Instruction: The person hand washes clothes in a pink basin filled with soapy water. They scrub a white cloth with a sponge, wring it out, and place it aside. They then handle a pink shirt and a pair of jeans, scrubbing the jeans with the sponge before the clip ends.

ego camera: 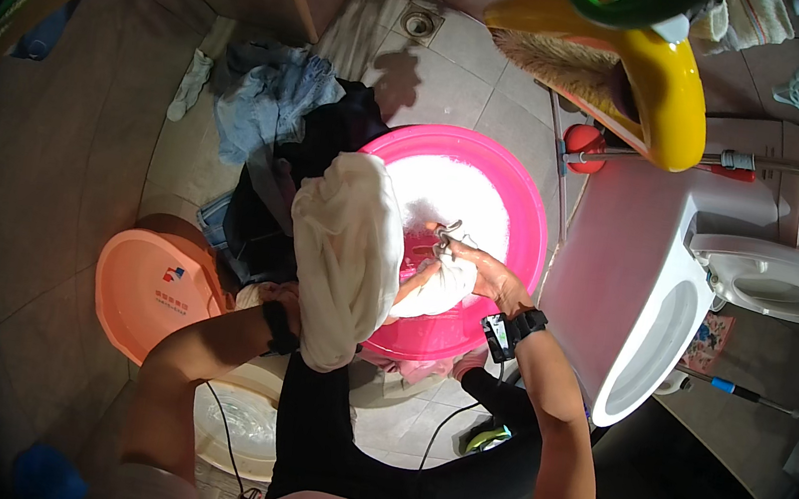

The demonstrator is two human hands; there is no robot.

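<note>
A bunched white cloth (351,243) hangs over the left rim of a pink plastic basin (535,222), which holds white suds (453,188). My left hand (290,303) is at the lower left of the cloth, mostly hidden by it and shadow, so its grip does not show. My right hand (491,273) is over the basin, its fingers closed on a white fabric piece with a dark edge (450,279). Some fingers near the basin's middle show beside that fabric. Both wrists wear black straps, and a small device sits on the right one.
Blue denim clothes (268,100) and dark clothes (340,128) lie left of the pink basin. An orange basin (136,298) leans at the left, with a pale basin (202,428) below it. A toilet (628,355), mop handle (562,165) and floor drain (419,23) are around; a yellow slipper-shaped object (673,96) hangs overhead.
</note>
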